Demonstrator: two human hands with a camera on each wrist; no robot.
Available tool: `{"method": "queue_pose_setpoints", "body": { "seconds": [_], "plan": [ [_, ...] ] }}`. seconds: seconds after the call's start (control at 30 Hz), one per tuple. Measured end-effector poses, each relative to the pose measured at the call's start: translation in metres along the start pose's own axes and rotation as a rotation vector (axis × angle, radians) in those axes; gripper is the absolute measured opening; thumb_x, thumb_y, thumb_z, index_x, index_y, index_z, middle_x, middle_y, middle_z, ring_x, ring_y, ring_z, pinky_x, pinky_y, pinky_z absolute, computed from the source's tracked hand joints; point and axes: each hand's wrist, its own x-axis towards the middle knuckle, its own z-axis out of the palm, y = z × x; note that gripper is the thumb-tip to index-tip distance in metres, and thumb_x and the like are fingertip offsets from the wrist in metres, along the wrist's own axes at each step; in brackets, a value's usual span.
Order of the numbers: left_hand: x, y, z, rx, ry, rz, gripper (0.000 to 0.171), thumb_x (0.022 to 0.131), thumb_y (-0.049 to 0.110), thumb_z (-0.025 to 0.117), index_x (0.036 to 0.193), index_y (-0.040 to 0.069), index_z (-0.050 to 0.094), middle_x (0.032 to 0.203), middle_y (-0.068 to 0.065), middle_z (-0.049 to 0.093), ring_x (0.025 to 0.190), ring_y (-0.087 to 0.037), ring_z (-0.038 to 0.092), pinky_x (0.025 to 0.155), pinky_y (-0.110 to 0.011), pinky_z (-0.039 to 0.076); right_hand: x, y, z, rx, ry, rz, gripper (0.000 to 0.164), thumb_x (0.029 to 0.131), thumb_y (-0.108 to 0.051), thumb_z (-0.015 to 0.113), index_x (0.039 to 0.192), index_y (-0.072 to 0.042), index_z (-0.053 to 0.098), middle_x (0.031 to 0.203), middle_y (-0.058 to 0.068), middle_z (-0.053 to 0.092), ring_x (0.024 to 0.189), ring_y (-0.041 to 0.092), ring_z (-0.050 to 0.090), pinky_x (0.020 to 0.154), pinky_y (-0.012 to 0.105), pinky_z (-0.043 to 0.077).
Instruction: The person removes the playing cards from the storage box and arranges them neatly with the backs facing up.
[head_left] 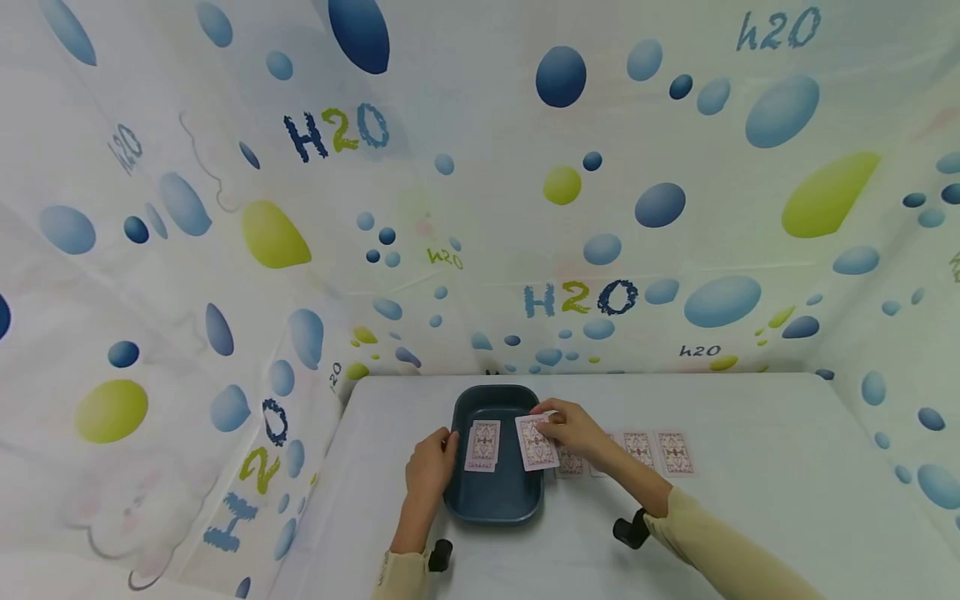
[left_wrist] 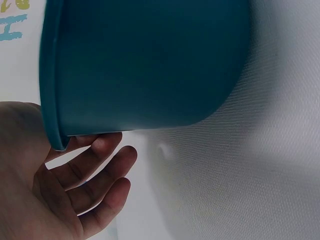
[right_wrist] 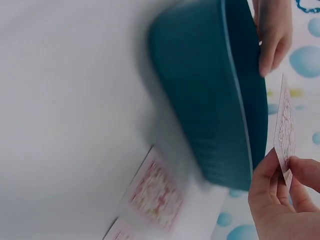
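A playing card with a red patterned back is pinched between the thumb and fingers of my right hand, over the right rim of a dark teal tray. In the right wrist view the card stands nearly edge-on beside the rim. My left hand grips the tray's left rim; in the left wrist view its fingers curl below the outer wall and the thumb is hidden. Inside the tray lie face-down cards, slightly overlapped, left of the held card.
Right of the tray, several face-down cards lie in a row on the white table, partly covered by the right hand and forearm. A white curtain with blue and green drops hangs behind and at the sides. Each wrist bears a black device.
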Motion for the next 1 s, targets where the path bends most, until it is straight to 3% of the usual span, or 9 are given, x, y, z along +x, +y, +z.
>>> {"method": "queue_pose_setpoints", "body": {
  "seconds": [0.2, 0.57, 0.83, 1.0],
  "plan": [
    [0.000, 0.000, -0.001, 0.012, 0.002, 0.001, 0.027, 0.093, 0.034, 0.050, 0.075, 0.015, 0.056, 0.062, 0.001, 0.050, 0.051, -0.013, 0.042, 0.045, -0.028, 0.029, -0.012, 0.012, -0.023, 0.008, 0.026, 0.008, 0.029, 0.090, -0.018, 0.058, 0.119, -0.013, 0.056, 0.078, 0.010, 0.063, 0.071, 0.017, 0.055, 0.070, 0.036, 0.049],
    [0.000, -0.002, 0.001, 0.018, -0.006, -0.009, 0.028, 0.094, 0.034, 0.050, 0.075, 0.015, 0.055, 0.061, 0.001, 0.048, 0.051, -0.014, 0.041, 0.045, -0.028, 0.028, -0.035, 0.036, -0.057, -0.013, 0.057, 0.019, 0.033, 0.091, -0.021, 0.056, 0.123, -0.011, 0.052, 0.097, 0.014, 0.065, 0.083, 0.020, 0.054, 0.074, 0.036, 0.046],
    [-0.001, -0.003, 0.002, 0.016, -0.011, -0.013, 0.027, 0.094, 0.034, 0.050, 0.077, 0.014, 0.057, 0.061, 0.001, 0.050, 0.051, -0.014, 0.042, 0.045, -0.028, 0.029, -0.051, 0.057, -0.078, -0.010, 0.110, 0.088, 0.033, 0.091, -0.024, 0.056, 0.122, -0.013, 0.053, 0.103, 0.012, 0.063, 0.089, 0.019, 0.054, 0.076, 0.030, 0.046],
    [0.000, -0.002, 0.003, 0.013, -0.004, -0.004, 0.028, 0.094, 0.035, 0.049, 0.076, 0.015, 0.056, 0.061, 0.001, 0.049, 0.050, -0.014, 0.042, 0.045, -0.028, 0.029, -0.057, 0.070, -0.096, 0.023, 0.144, 0.122, 0.036, 0.092, -0.023, 0.055, 0.125, -0.010, 0.050, 0.096, 0.017, 0.060, 0.085, 0.020, 0.053, 0.073, 0.029, 0.047]
  ]
}}
